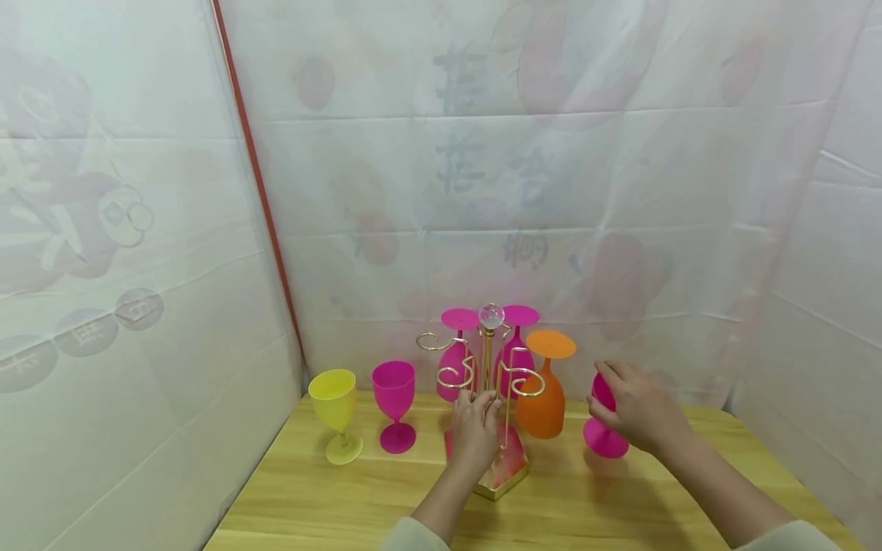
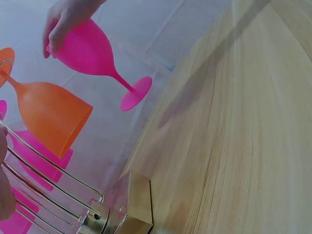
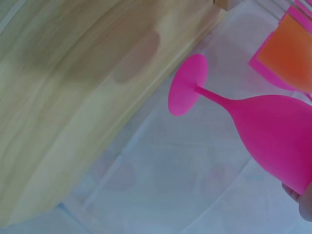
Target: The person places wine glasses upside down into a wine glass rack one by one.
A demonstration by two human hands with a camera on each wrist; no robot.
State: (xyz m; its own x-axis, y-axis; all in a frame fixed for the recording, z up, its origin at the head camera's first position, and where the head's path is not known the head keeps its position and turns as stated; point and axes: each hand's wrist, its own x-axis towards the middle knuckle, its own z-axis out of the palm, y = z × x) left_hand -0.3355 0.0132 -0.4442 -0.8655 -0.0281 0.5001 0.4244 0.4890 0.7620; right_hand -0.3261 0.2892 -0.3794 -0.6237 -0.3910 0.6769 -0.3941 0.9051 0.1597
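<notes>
Light wood-grain tabletop [image 1: 296,505] is filling the lower part of the head view. Nearest the cam, pale sleeves [image 1: 413,536] are poking in at the bottom edge. Next, L hand [image 1: 475,432] is gripping, fingers curled narrow, the front wires of a gold metal wire rack [image 1: 488,363], which is standing mid-table on a pinkish-red, gold-rimmed polygonal base [image 1: 511,463]. R hand [image 1: 641,405] is holding a matte magenta stemmed goblet [image 2: 92,53] by its bowl nr the rim, foot down, R of the rack; its foot is hanging clear of the tabletop. Btwn the two, a matte orange goblet [image 1: 543,405] is hanging inverted on the rack. Over L, a matte yellow goblet [image 1: 334,404] is standing upright nr an upright magenta goblet [image 1: 395,394]. A clear faceted ball [image 1: 491,316] is topping the rack. Further back, a rear-left magenta goblet [image 1: 451,360] & a rear-right magenta goblet [image 1: 524,360] are hanging inverted. Behind, white printed sheeting [image 1: 427,184] is forming walls, w/ a thin red strip [image 1: 254,161] running down at L.
</notes>
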